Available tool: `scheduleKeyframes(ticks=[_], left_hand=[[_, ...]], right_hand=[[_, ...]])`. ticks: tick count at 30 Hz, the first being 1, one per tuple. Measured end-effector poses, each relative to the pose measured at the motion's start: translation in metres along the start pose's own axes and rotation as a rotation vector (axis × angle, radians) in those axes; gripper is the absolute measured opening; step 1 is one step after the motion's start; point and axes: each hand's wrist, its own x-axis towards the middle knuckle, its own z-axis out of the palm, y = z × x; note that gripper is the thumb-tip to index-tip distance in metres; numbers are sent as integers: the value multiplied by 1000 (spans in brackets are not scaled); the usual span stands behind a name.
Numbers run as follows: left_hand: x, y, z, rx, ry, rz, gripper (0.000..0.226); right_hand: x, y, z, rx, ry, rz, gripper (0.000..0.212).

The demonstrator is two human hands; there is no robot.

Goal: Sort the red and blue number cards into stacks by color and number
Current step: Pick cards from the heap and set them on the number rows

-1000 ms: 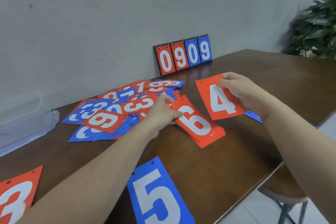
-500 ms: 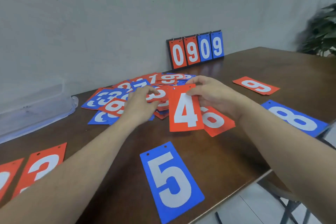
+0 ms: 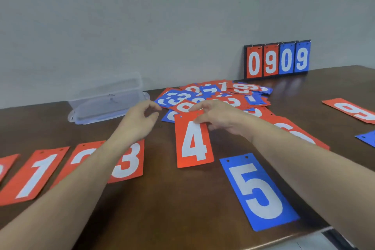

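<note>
On the dark wooden worktop [image 3: 172,199], the right hand [image 3: 219,115] pinches the red rectangular 4 card [image 3: 192,142] beside the red 3 card [image 3: 129,162]; the left hand [image 3: 140,119] hovers loosely curled, holding nothing. The mixed card pile [image 3: 215,95] remains mostly unsorted.

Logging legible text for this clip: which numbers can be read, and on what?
"0909": black flip scoreboard against the wall.
"4": red card pinched by the right hand.
"5": blue card.
"1": red card.
"3": red card.
"9": red card, far right.
Mixed card pile: overlapping, mostly unreadable.
</note>
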Motion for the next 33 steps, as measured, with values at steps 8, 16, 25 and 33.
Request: scheduleKeyframes(ticks=[8, 16, 25, 33], left_hand=[[-13, -21, -6, 302, -2, 101, 15], [-15, -19, -4, 516, 21, 221, 22], [-19, -12, -9, 533, 52, 212, 23], [-20, -7, -6, 533, 19, 185, 23]], right_hand=[[11, -3, 39, -450, 82, -176, 32], [-7, 9, 38, -796, 60, -365, 33], [-16, 9, 54, -973, -169, -476, 42], [-2, 0, 64, -1008, -207, -504, 42]])
